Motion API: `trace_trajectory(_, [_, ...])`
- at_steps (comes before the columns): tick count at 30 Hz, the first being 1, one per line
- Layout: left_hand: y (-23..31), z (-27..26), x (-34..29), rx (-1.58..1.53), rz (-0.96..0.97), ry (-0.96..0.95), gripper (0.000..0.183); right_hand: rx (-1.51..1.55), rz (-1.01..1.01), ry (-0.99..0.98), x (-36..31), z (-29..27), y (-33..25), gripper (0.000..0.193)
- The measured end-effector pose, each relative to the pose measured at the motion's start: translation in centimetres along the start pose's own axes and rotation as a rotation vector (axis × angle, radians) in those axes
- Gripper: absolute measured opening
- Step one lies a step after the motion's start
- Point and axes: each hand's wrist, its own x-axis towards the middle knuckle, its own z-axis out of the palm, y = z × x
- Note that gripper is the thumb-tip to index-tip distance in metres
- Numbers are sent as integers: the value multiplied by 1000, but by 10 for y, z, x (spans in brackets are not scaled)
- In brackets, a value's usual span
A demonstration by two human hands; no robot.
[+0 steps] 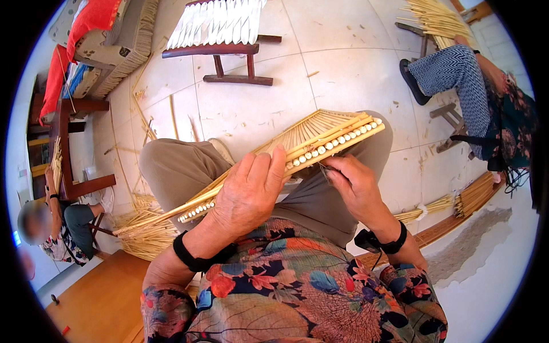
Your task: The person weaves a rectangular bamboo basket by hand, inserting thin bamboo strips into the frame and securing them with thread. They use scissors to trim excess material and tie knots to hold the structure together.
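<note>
Across my lap lies a woven straw panel point(311, 130) of pale yellow stalks, its near edge built from long straw rods with a row of round white cut ends. My left hand point(251, 186) grips this edge left of the middle, fingers over the top. Under the edge to the right, my right hand point(353, 182) has thumb and forefinger pinched on a thin dark strand point(327, 167). The strand touches the panel's underside; its full length cannot be made out. Long loose stalks point(166, 214) run from the panel's left end toward the floor.
A folding stool point(229, 51) with a white woven seat stands ahead. Straw bundles point(143, 234) lie at left, more straw bundles point(476, 193) at right. One person point(474, 97) sits at right with straw, another person point(63, 220) at left. A wooden board point(103, 297) is lower left.
</note>
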Motion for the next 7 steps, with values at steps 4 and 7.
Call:
trace_trajectory(4, [1, 1, 1, 3, 10, 3, 66, -77, -10, -75, -7, -11, 9, 32])
trace_trajectory(7, [0, 2, 0, 1, 17, 0, 67, 6, 101, -143, -8, -13, 4, 31])
